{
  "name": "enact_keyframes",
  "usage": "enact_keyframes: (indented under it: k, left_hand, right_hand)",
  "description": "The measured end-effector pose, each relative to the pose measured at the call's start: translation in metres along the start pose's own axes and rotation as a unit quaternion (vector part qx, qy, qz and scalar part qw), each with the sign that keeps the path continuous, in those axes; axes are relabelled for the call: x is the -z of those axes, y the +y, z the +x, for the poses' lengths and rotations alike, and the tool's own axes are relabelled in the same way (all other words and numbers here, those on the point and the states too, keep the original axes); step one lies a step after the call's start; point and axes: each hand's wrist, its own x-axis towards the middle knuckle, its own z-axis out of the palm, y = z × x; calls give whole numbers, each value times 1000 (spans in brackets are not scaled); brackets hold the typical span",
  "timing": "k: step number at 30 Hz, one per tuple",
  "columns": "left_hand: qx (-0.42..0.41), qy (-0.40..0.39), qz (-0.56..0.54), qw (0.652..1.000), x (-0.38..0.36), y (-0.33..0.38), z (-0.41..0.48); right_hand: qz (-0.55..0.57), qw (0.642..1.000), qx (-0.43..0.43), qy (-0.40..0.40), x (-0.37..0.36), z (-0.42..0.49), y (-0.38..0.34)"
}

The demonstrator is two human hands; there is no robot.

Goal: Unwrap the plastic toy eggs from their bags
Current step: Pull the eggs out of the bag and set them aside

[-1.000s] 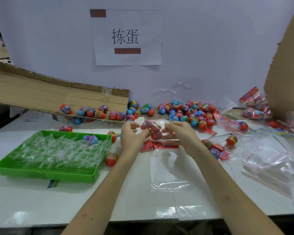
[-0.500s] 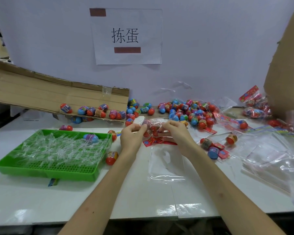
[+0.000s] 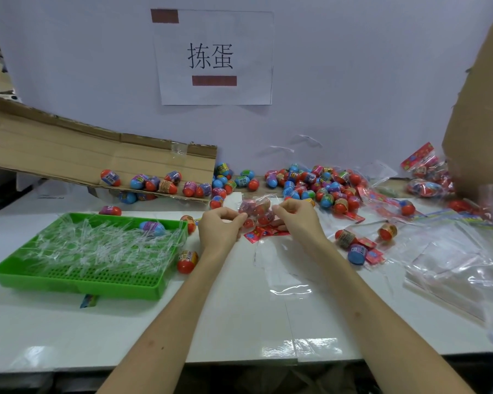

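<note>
A clear plastic bag of toy eggs [image 3: 255,211] with a red header card hangs just above the white table, in the middle of the view. My left hand [image 3: 219,227] pinches its left edge. My right hand [image 3: 295,220] pinches its right edge, fingers curled. Several red, blue and purple eggs show through the plastic. A heap of loose eggs [image 3: 319,184] lies behind the hands.
A green tray [image 3: 103,282] of clear plastic strips, with one egg in it, sits at the left. A cardboard flap [image 3: 69,155] holds a row of eggs. Unopened egg bags [image 3: 427,174] lie beside a cardboard box at the right. Empty clear bags [image 3: 453,260] cover the right side.
Both hands drew slightly closer to me and lower with the bag, and their fingers shifted along its top edges. Everything else stays put.
</note>
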Motion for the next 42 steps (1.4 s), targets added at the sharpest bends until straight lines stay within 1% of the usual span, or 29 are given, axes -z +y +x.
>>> enact_keyframes:
  k: [3,9,18,21,25,29,31,33,35,39,42]
  left_hand:
    - [-5,-1,2,1000,-1,-2,2]
    - [-15,-5,37,999,-5,-3,4]
    - [1,-40,17,999,-3,-6,7]
    - [12,-47,-18,999,-1,-6,7]
    - [28,-40,-89,995,4,-2,5]
    - [57,-43,-171,983,5,5,3]
    - [58,-52,-201,976,4,7,2]
    - [57,-62,-231,969,3,9,1]
    - [66,-95,-270,956,6,13,0]
    - [73,-212,-386,895,9,20,-2]
    - [58,-260,-434,861,10,23,-6]
  right_hand:
    - [9,1000,5,7,0,-1,0]
    - [-21,1000,1,20,1,1,3]
    - [55,997,-31,44,4,3,6]
    - [69,996,-48,36,6,4,7]
    - [142,988,-65,3,12,4,2]
    - [199,977,-82,4,16,3,-1]
    - [247,964,-94,-14,19,1,-3]
    - [316,943,-102,-38,22,0,-4]
    - [371,920,-112,-65,23,-1,-7]
    - [456,870,-144,-122,27,-4,-8]
    - [489,841,-158,-167,31,-6,-9]
